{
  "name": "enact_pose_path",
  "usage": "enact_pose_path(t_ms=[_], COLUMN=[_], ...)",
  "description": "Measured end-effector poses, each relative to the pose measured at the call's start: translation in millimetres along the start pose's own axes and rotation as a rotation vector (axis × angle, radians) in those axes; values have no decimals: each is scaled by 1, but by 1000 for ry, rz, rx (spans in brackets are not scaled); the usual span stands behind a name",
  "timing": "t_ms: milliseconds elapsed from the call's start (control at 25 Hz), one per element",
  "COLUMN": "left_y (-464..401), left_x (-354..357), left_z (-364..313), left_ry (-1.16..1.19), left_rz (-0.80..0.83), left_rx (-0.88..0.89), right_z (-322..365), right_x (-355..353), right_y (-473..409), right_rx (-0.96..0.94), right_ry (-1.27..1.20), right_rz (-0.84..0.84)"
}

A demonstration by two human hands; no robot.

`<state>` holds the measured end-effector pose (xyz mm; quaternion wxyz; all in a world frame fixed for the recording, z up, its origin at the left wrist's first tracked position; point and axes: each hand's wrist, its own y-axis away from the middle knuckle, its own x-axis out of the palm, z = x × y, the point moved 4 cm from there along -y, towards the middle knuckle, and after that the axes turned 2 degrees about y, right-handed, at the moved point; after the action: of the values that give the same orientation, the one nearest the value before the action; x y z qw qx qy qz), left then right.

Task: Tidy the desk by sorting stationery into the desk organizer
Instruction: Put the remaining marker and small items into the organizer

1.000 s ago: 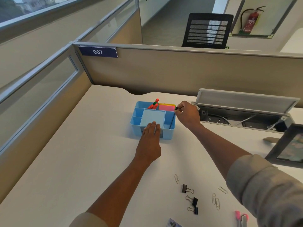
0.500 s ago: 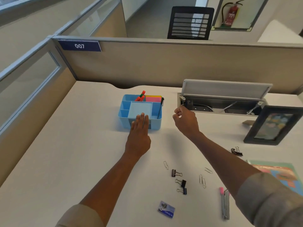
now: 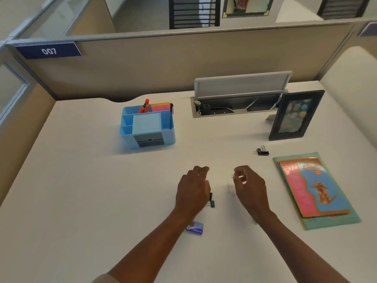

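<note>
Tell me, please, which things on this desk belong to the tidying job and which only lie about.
Part of the job:
blue plastic desk organizer
black binder clips by the left hand
silver wire paper clips
dark binder clips near the frame
small blue staple box

Only lying about:
black picture frame
colourful booklets
open grey cable tray

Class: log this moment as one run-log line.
left hand: open, over binder clips | right hand: pinching paper clip | organizer: untouched
</note>
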<state>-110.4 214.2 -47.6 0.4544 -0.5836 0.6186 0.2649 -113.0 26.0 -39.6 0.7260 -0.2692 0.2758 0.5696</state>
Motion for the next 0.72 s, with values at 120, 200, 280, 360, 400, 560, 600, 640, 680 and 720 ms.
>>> enact_pose_path(t_ms=[120, 200, 280, 360, 400, 560, 600, 640, 680, 720], left_y=[14, 20, 24, 25, 26, 30, 30, 30, 30, 29], left_x=[20, 34, 47, 61, 67, 82, 83, 84, 85, 85], left_z=[-40, -64, -82, -98, -104, -120, -123, -124, -126, -128], left_ry=[66, 50, 25, -21, -51, -90, -93, -95, -98, -98], left_rz=[119, 203, 276, 333, 357, 400, 404, 409, 413, 415], left_rx=[-24, -17, -30, -29, -25, -113, -145, -165, -179, -191], right_z=[-31, -49, -63, -74, -78, -91, -93, -93, -94, -95], right_x=[-21, -33, -40, -47, -50, -56, -57, -57, -58, -58], right_y=[35, 49, 58, 62, 63, 62, 62, 61, 60, 58], right_rx=[40, 71, 104, 119, 115, 89, 84, 77, 69, 59], right_ry=[42, 49, 42, 42, 44, 35, 36, 40, 41, 39], right_rz=[-90, -121, -127, -137, -137, -86, -72, -62, -55, -47])
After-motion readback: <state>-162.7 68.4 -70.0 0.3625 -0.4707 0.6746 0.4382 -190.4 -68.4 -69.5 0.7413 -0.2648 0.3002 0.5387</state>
